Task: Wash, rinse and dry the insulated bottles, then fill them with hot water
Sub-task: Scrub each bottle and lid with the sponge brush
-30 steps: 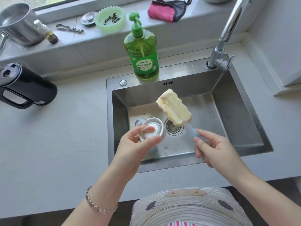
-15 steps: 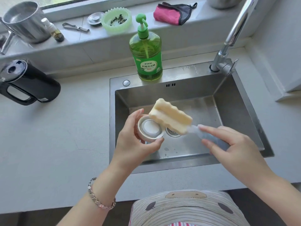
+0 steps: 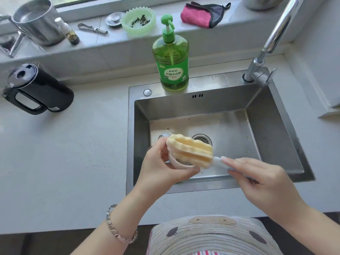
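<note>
A grey counter [image 3: 64, 162] is seen, with a steel sink [image 3: 276, 126] set in it on the right and a faucet [image 3: 272, 39] at the sink's far right corner. A black jug [image 3: 49, 92] with a handle is placed on the counter, far left of the sink. On the far sill, a steel pot [image 3: 36, 21], a green bowl [image 3: 127, 24] and a pink cloth [image 3: 198, 14] are kept, and a green soap bottle [image 3: 173, 59] is stood on the far rim of the sink. Over the near left part of the sink, a white lid [image 3: 179, 164] is gripped by the left hand [image 3: 161, 168]. A yellow sponge brush [image 3: 191, 151] is held by its handle in the right hand [image 3: 261, 181], with the forefinger laid along it. The sponge is pressed on the lid, so the hands are kept close together.
</note>
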